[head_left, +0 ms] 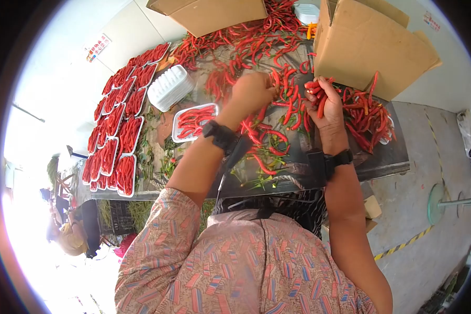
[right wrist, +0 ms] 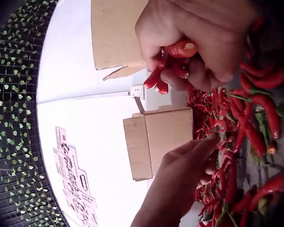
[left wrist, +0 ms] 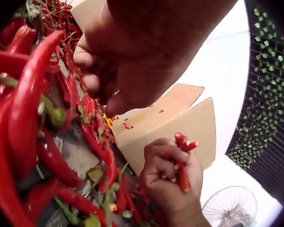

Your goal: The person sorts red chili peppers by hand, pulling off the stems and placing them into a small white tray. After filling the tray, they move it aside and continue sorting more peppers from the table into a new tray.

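Note:
My right hand [head_left: 327, 107] grips a small bunch of red chillies [right wrist: 180, 49], their pale, stemless ends poking out between thumb and fingers. My left hand [head_left: 251, 95], slightly blurred, is over the loose chillies [head_left: 293, 99] on the table, left of the right hand. In the left wrist view, the left hand's fingers [left wrist: 91, 81] are bent and apart from the thumb, with nothing showing between them. Chillies with green stems lie close below in that view. A white tray [head_left: 215, 111] partly filled with red chillies sits under the left forearm.
Filled chilli trays [head_left: 124, 175] stand in rows at the left. A stack of white trays [head_left: 170, 88] is beside them. One cardboard box [head_left: 371, 47] stands at the right, another [head_left: 209, 15] at the back. A chilli heap [head_left: 363, 118] lies by the table's right edge.

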{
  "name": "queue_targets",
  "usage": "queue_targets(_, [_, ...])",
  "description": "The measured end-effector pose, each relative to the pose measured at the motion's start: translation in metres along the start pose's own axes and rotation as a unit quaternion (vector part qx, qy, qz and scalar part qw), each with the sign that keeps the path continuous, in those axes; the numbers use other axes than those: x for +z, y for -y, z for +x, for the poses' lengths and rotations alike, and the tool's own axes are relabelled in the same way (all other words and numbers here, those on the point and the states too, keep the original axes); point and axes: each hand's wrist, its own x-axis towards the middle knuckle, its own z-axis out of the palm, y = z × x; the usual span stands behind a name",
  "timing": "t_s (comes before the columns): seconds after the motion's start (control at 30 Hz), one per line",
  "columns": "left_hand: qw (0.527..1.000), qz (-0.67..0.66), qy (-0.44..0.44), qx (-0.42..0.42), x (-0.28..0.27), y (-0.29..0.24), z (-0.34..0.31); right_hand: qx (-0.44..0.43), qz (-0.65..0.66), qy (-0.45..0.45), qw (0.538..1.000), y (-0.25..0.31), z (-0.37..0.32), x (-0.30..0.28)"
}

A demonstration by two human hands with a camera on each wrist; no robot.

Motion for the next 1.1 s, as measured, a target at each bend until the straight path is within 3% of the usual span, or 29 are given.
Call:
queue_targets(0.1, [0.996, 0.089, -0.018, 0.015, 0.019, -0.001, 0.004, 0.022, 0.002, 0.008, 1.0, -0.002, 0.004, -0.006])
queue_targets(0.23, [0.997, 0.083, -0.011, -0.005, 0.025, 0.008, 0.006, 0.051, -0.035, 0.02, 0.998, -0.004, 0.006, -0.007])
queue_targets(0.3, [0.999, 0.0, 0.003, 0.044, 0.021, 0.017, 0.003, 0.061, -0.058, -0.005, 0.996, -0.004, 0.004, -0.002])
queue_targets(0.43, [0.991, -0.136, 0.021, 0.003, 0.009, 0.013, -0.02, 0.101, -0.144, -0.073, 0.982, 0.002, -0.009, 0.024])
queue_targets(0.5, [0.969, -0.189, -0.08, 0.14, 0.014, 0.012, -0.027, 0.098, -0.155, -0.084, 0.98, 0.001, -0.012, 0.032])
queue_targets(0.6, [0.956, -0.18, -0.113, 0.203, 0.013, 0.006, -0.038, 0.095, -0.161, -0.066, 0.98, -0.004, -0.008, 0.024])
queue_targets(0.7, [0.971, -0.173, -0.062, 0.154, 0.006, 0.002, -0.045, 0.098, -0.154, -0.041, 0.982, -0.006, -0.006, 0.018])
queue_targets(0.8, [0.966, -0.154, -0.079, 0.191, 0.008, 0.004, -0.046, 0.094, -0.159, -0.039, 0.982, -0.004, -0.012, 0.027])
queue_targets(0.93, [0.968, -0.171, -0.071, 0.17, 0.009, 0.004, -0.048, 0.089, -0.156, -0.023, 0.983, -0.004, -0.012, 0.026])
queue_targets(1.03, [0.949, -0.16, -0.138, 0.233, 0.013, 0.002, -0.048, 0.081, -0.18, -0.03, 0.98, -0.005, -0.013, 0.027])
queue_targets(1.1, [0.964, -0.172, -0.126, 0.159, 0.013, 0.0, -0.051, 0.06, -0.185, -0.018, 0.981, -0.006, -0.016, 0.031])
